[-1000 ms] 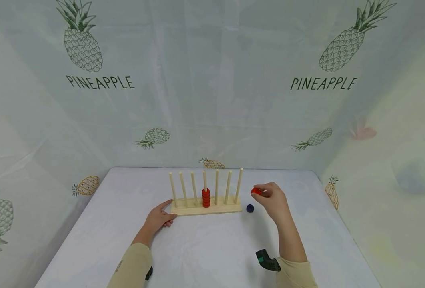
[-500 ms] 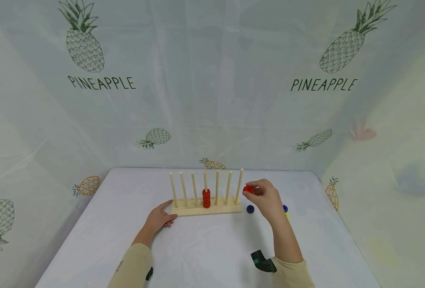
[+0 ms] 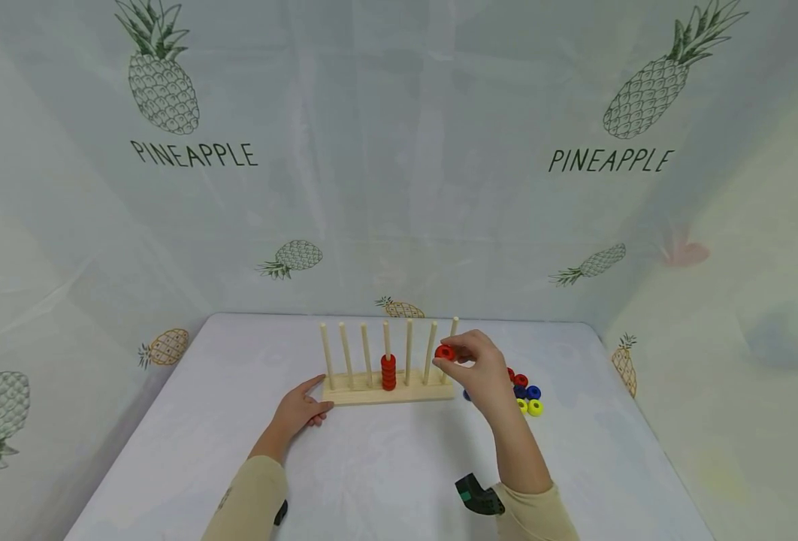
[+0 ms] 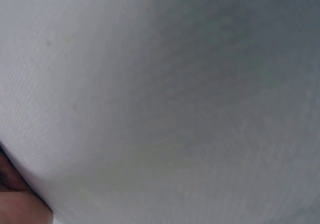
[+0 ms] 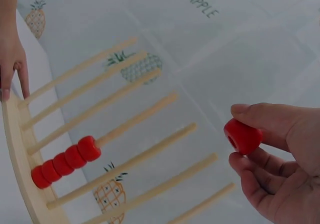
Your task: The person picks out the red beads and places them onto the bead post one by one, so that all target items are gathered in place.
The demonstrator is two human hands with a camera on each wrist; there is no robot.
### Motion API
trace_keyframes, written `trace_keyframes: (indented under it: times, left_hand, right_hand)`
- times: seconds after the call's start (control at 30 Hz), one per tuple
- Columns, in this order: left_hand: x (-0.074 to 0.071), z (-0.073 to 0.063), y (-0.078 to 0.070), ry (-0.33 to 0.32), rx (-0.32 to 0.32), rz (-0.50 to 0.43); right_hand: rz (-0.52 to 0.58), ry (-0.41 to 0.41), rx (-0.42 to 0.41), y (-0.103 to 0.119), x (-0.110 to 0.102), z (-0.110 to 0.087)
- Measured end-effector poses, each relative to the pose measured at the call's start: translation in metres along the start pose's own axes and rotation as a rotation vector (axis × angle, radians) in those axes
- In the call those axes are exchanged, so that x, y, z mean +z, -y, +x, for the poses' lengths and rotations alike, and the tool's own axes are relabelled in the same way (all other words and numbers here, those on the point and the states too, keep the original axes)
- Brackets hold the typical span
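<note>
While the left hand (image 3: 299, 412) holds a seven-peg wooden rack (image 3: 365, 399) by its left end, five red beads (image 3: 388, 373) sit stacked on the middle peg (image 3: 387, 340), the right hand (image 3: 482, 368) pinches another red bead (image 3: 444, 349) near the rightmost pegs (image 3: 431, 340), and, farther right, red, blue and yellow beads (image 3: 533, 392) lie loose.

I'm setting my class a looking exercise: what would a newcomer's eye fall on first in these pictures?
Probably the stack of five red beads on the middle peg of the pale wooden rack. Next, the single red bead pinched in the right hand, near the pegs at the rack's right end. Behind, two large pineapple drawings stand out high on the backdrop, left and right.
</note>
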State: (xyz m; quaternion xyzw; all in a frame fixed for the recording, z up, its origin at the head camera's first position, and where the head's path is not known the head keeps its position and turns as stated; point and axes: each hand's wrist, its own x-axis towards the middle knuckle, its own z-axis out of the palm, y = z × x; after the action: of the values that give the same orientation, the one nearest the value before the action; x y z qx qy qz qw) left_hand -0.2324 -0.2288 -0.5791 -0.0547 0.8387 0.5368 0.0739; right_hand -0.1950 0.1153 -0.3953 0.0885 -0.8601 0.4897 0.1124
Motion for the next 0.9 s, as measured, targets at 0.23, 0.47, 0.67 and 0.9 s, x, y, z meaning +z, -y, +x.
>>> trace_keyframes:
  times: [0.23, 0.47, 0.67, 0.9]
  left_hand:
    - [-0.001, 0.001, 0.000, 0.000, -0.002, -0.002]
    - [-0.001, 0.000, 0.001, 0.016, -0.005, -0.011]
    - [0.000, 0.000, 0.001, 0.006, 0.003, -0.001]
    - [0.000, -0.001, -0.001, 0.003, 0.005, 0.015]
  right_hand:
    - [0.066, -0.042, -0.054, 0.009, 0.011, 0.003]
    - [0.144, -0.069, -0.092, 0.016, 0.020, 0.008]
    - [0.169, -0.094, -0.184, 0.020, 0.027, 0.016]
    - [0.236, -0.111, -0.259, 0.019, 0.036, 0.027]
